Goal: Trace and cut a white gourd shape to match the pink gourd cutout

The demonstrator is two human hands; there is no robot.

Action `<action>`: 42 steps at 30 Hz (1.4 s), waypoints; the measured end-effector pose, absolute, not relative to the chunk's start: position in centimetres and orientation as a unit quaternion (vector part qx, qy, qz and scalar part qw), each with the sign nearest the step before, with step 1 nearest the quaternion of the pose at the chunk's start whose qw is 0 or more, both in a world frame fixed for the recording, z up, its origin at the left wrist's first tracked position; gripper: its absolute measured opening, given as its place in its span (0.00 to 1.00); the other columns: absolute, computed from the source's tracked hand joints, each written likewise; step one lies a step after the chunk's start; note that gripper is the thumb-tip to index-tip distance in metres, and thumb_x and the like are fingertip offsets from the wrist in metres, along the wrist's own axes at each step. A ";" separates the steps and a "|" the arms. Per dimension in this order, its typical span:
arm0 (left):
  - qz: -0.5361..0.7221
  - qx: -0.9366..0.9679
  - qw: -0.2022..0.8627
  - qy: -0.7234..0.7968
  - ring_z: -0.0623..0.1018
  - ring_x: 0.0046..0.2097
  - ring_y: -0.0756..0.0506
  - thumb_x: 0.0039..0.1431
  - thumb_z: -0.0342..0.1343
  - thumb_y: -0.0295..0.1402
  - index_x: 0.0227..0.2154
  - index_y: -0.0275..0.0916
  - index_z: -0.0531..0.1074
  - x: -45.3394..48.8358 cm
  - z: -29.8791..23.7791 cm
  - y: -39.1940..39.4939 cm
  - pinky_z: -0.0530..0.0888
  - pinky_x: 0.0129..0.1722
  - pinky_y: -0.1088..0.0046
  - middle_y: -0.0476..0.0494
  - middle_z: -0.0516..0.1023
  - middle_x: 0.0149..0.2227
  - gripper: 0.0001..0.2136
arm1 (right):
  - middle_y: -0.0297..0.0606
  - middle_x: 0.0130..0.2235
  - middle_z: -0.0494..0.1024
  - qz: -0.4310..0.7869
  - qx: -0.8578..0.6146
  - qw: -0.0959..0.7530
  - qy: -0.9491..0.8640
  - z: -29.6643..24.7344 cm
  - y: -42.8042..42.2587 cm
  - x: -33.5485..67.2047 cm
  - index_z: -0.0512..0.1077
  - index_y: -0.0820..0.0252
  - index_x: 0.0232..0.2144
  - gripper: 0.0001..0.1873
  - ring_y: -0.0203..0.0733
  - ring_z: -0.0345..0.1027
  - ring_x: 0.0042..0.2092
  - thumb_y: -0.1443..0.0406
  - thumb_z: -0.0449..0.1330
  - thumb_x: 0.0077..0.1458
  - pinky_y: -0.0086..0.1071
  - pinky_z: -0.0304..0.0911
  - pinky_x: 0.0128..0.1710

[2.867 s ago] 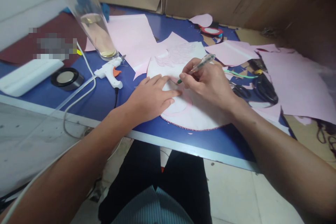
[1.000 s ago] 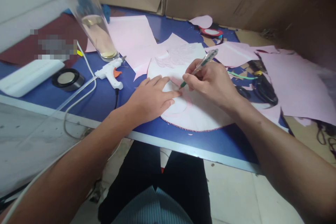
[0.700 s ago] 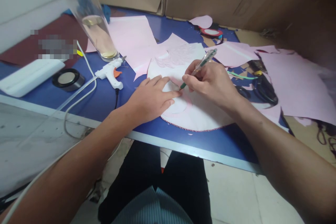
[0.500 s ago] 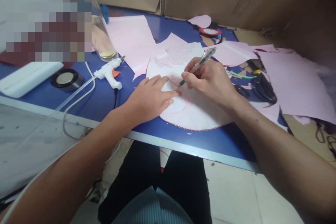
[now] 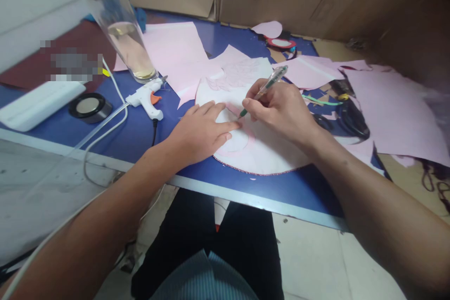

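Observation:
A white rounded board point(image 5: 274, 161) with a reddish corded edge lies on the blue table near its front. Pink wing-like line drawings show on its far part, and a curved pink shape lies nearer me. My left hand point(image 5: 202, 131) rests flat on the board's left side, fingers spread. In my right hand point(image 5: 281, 105) is a clear pen point(image 5: 269, 85) with a green grip, held in a writing pinch. Its tip meets the board just beyond my left index finger. My right hand and forearm hide the board's right part.
Left of the board lie a white glue gun point(image 5: 147, 96) with its cord, a roll of black tape point(image 5: 89, 107) and a white oblong case point(image 5: 38, 105). A tall glass point(image 5: 131, 47) holds some liquid. Pink sheets point(image 5: 397, 108) and scraps spread right and behind, before cardboard boxes point(image 5: 298, 0).
Both hands and the pen stay almost in place, with the pen tip still on the board. Little else visibly moves.

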State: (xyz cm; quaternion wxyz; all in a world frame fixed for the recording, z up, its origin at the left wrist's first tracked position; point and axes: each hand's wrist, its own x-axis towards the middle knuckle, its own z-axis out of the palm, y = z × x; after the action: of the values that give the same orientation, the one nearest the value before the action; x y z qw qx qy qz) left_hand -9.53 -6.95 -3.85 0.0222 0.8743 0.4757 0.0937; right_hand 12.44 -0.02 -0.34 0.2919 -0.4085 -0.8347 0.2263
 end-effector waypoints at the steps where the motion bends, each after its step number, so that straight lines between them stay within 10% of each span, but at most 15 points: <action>1: 0.091 0.874 0.023 0.477 0.67 0.69 0.29 0.74 0.49 0.37 0.66 0.55 0.73 -9.5 -3.8 -7.0 0.67 0.63 0.41 0.36 0.68 0.69 0.22 | 0.39 0.32 0.79 0.226 -0.408 0.293 -0.835 -0.3 -0.1 12.5 0.73 0.57 0.28 0.07 0.41 0.66 0.28 0.66 0.62 0.60 0.39 0.58 0.30; 42: 0.093 0.876 0.010 0.474 0.67 0.69 0.32 0.75 0.48 0.37 0.65 0.55 0.74 -9.6 -3.9 -7.1 0.67 0.64 0.44 0.37 0.67 0.69 0.21 | 0.39 0.30 0.79 0.218 -0.409 0.295 -0.836 -0.5 0.2 11.9 0.73 0.56 0.28 0.07 0.43 0.68 0.29 0.65 0.62 0.59 0.39 0.59 0.29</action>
State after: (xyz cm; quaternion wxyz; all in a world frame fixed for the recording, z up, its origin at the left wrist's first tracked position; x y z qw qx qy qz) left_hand -9.58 -7.06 -3.86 0.0096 0.8756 0.4739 0.0934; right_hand 11.95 0.18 -0.55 0.2951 -0.4088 -0.8357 0.2177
